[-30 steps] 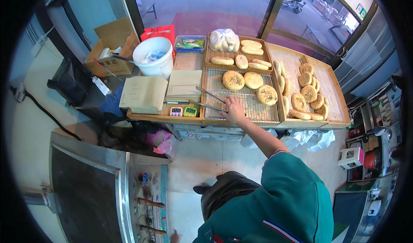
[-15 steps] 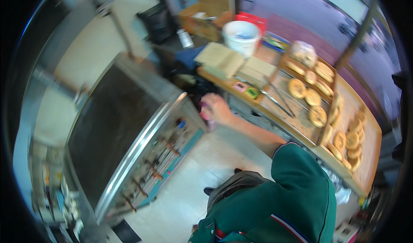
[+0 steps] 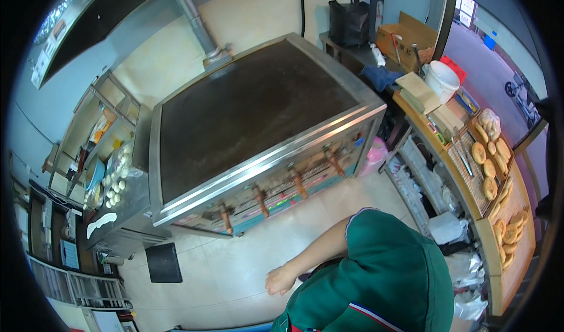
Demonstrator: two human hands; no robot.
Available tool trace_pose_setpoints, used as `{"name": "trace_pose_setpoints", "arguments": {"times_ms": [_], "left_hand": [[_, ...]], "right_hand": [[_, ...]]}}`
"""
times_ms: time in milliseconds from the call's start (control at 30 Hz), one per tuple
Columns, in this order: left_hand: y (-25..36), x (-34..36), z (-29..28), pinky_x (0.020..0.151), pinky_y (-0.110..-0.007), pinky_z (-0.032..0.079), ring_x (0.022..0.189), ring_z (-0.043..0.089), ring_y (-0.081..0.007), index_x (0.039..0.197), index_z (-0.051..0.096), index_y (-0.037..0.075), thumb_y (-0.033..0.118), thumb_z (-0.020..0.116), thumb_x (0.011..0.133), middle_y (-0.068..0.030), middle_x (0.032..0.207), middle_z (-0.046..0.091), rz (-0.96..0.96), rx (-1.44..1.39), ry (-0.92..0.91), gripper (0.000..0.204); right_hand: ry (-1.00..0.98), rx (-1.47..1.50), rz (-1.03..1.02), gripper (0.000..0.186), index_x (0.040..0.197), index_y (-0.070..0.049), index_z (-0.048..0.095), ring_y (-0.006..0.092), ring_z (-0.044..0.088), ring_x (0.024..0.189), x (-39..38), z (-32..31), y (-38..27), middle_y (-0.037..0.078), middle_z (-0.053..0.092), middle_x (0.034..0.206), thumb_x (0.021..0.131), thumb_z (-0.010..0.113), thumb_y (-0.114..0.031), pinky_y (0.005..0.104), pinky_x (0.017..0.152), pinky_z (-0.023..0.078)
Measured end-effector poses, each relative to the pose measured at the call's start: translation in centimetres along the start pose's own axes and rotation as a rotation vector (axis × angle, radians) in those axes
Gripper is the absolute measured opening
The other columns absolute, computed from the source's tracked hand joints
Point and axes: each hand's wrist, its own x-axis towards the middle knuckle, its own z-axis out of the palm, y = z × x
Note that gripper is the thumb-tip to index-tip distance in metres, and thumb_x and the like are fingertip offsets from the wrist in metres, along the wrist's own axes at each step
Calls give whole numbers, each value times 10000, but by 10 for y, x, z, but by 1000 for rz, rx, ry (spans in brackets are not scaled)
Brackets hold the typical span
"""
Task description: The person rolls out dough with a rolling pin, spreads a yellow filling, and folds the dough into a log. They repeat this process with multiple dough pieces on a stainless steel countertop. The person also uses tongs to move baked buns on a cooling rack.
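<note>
My right hand (image 3: 282,279) hangs low over the tiled floor, beside my green-sleeved body. Its fingers are curled in loosely, and nothing shows in them. No surface is touched by it. In front of the hand stands a large flat griddle (image 3: 252,103) with a dark bare top, a steel rim and wooden-handled knobs along its front. A pink bag or bin (image 3: 375,154) sits low at the griddle's right corner. My left hand is out of view.
Along the right runs a wooden counter (image 3: 496,273) with flat breads (image 3: 511,232), a wire rack (image 3: 467,173), tongs (image 3: 462,157) and a white bucket (image 3: 442,80). Pale dough balls (image 3: 116,192) lie left of the griddle. A dark mat (image 3: 164,262) lies on the floor.
My right hand has come away from the pink bag at the griddle's corner and drawn back low near my body. My view has turned left, bringing the whole griddle in.
</note>
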Motion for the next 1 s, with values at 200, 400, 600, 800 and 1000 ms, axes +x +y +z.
{"name": "trace_pose_setpoints", "arguments": {"times_ms": [200, 400, 600, 800, 1000], "left_hand": [[-55, 12, -95, 792, -389, 521, 885, 671, -256, 1130, 607, 25, 433, 611, 962, -150, 984, 691, -63, -89, 46, 441], [-42, 61, -107, 764, -387, 528, 846, 679, -257, 1077, 637, 33, 405, 629, 957, -153, 940, 701, -64, -131, 22, 392], [0, 117, -101, 736, -384, 536, 808, 688, -258, 1025, 666, 40, 378, 647, 952, -155, 896, 711, -73, -207, 17, 346], [-35, 79, -83, 708, -381, 544, 770, 696, -259, 973, 695, 48, 350, 665, 947, -157, 852, 721, -112, -426, 119, 305], [-17, 40, -102, 771, -403, 556, 874, 718, -287, 1040, 713, 41, 349, 699, 916, -158, 938, 743, 1, -407, 597, 332]], "right_hand": [[185, 148, 180, 319, 1002, -61, 662, 362, 660, 967, 84, -28, 57, 158, 678, 989, 825, 730, -317, 495, 826, 526], [-249, -12, 324, 288, 958, -62, 674, 371, 668, 958, 96, -35, 81, 155, 687, 956, 830, 732, -313, 495, 824, 529], [-55, -18, 321, 302, 917, -40, 670, 391, 674, 909, 81, -63, 95, 171, 686, 888, 801, 745, -309, 509, 780, 535], [-65, 43, 405, 245, 887, -56, 669, 388, 663, 895, 62, -80, 154, 163, 676, 886, 801, 727, -279, 499, 778, 537], [-193, 67, 179, 312, 1073, -66, 665, 371, 650, 984, 139, -86, 165, 161, 680, 1018, 850, 718, -278, 482, 848, 520]]}}
